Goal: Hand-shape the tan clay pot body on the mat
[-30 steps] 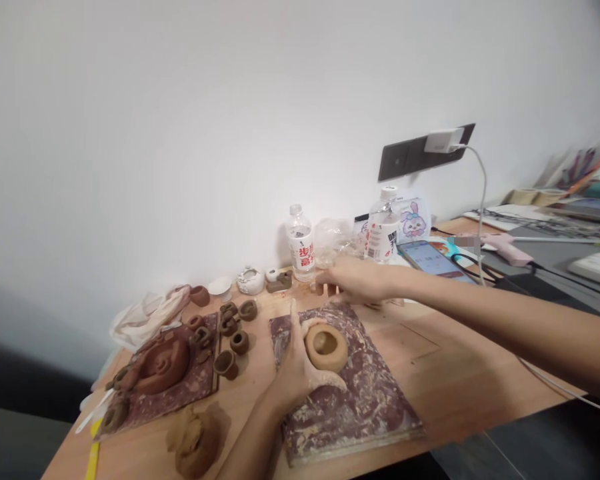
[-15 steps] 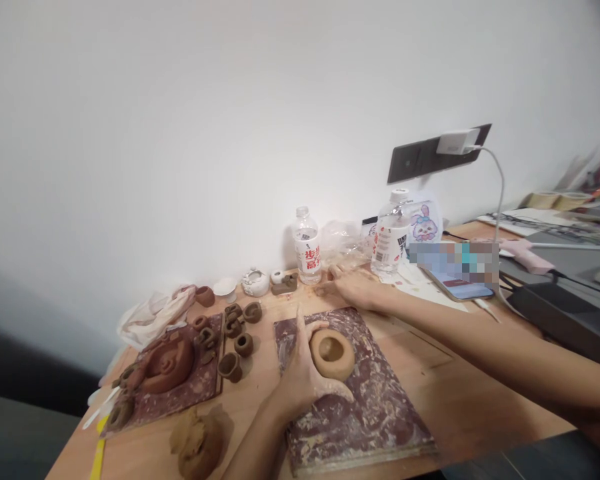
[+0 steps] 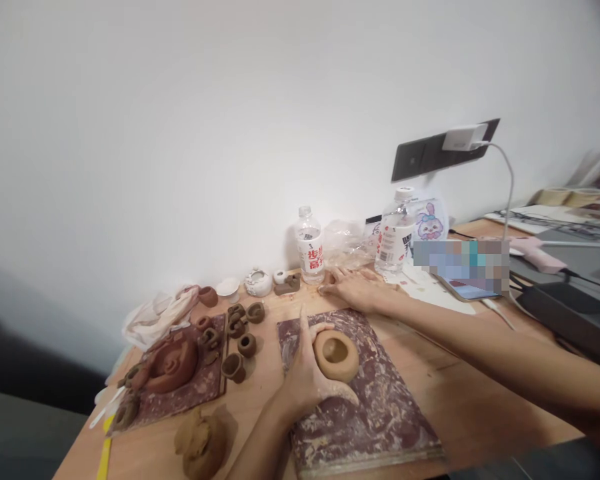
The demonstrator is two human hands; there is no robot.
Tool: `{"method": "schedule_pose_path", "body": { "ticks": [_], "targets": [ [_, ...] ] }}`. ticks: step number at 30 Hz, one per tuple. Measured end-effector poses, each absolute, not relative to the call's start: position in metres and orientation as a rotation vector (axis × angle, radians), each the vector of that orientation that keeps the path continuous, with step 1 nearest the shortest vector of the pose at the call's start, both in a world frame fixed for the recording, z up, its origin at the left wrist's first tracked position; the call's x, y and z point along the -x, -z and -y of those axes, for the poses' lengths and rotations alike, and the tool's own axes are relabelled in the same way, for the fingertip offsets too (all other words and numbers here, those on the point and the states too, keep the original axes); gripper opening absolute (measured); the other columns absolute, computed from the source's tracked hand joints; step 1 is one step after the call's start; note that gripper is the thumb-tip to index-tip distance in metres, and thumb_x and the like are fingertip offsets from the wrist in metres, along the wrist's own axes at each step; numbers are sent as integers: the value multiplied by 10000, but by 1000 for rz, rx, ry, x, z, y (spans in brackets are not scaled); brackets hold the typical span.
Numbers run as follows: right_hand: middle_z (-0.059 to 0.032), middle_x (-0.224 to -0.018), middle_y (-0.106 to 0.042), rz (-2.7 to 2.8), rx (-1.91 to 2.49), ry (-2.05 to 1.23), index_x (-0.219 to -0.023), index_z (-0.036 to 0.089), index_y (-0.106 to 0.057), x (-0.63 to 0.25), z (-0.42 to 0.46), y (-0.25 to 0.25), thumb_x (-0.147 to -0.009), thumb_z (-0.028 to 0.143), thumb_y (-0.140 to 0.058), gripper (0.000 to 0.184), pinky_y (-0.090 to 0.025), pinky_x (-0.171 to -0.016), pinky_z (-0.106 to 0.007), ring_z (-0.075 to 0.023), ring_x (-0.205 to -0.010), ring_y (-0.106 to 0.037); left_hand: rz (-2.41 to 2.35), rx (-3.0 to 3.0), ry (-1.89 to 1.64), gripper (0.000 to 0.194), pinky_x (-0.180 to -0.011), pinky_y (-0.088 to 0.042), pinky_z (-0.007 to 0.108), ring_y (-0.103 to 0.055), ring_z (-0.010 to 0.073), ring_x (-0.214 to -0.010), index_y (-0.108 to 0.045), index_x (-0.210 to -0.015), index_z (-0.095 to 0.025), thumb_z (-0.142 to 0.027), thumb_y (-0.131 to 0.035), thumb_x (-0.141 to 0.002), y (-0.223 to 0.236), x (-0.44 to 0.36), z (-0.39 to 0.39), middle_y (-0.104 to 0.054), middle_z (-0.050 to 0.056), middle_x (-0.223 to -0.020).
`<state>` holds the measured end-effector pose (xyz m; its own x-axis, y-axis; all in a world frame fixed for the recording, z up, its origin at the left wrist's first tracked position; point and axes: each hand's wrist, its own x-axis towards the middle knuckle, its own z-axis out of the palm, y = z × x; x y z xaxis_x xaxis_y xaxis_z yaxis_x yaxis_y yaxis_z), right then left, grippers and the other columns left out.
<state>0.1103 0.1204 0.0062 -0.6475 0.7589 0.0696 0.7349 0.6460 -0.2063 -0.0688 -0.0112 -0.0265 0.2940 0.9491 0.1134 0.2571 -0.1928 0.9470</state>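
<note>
Table [image 3: 480,387]: wooden, spanned the lower half of the frame.
Board [image 3: 380,407]: marbled maroon, lower centre, its long axis running from upper left to lower right; it carried the pot.
Right hand [image 3: 355,291]: centre of the frame, palm down, beyond the board's far edge and well apart from the pot, which lay below it and slightly left; whether the fingers gripped anything could not be told.
Left hand [image 3: 305,377]: the nearer, in contact with the pot; loosely cupped in a C, palm at the left wall, curled fingers at the far side, thumb along the near side.
Right bottle [image 3: 391,248]: upright, right of centre; white label with barcode, red marks and black characters turned partly away, not legible in full.
Left bottle [image 3: 310,252]: upright, near centre, beside the right hand; white label, large red characters, apparently including 步 and 高, the rest cut off by the curve.
Pot [image 3: 348,365]: tan clay, right of the left palm, mouth upward; round, with no evident long axis.
Phone [image 3: 467,292]: right of the frame, screen partly masked, no text legible.
Card [image 3: 429,225]: behind the right bottle, rabbit drawing.
Charger [image 3: 464,137]: white, upper right; no brand legible.
</note>
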Motion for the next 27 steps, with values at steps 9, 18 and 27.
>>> {"method": "schedule_pose_path", "body": {
  "ticks": [9,18,27],
  "targets": [
    [-92,-1459,-364,2713,525,-234,-1287,307,-586,-152,-98,-9,-923,219,-472,391,-280,-1070,-530,-286,-1324,-330,-1115,-1621,-986,1471,-1110,-303,515,-476,297,-1248,147,-1473,-326,-346,-921,-463,27,68,11,-502,75,-1298],
    [-26,-1585,-217,2931,352,-624,-1304,268,-579,-132,-70,-29,-936,246,-497,378,-146,-1182,-443,-228,-1462,-123,-1084,-1586,-985,1522,-1110,-314,521,-502,290,-1238,215,-1457,-299,-294,-929,-453,33,68,8,-538,74,-1283],
    [-118,-1572,-218,2991,362,-507,-1457,142,-380,-114,-75,-32,-827,157,-521,646,-137,-1184,-456,-259,-1460,-128,-1102,-1562,-968,1532,-1121,-316,506,-455,324,-1305,197,-1468,-262,-267,-934,-434,27,67,9,-518,115,-1351]
  ]
}}
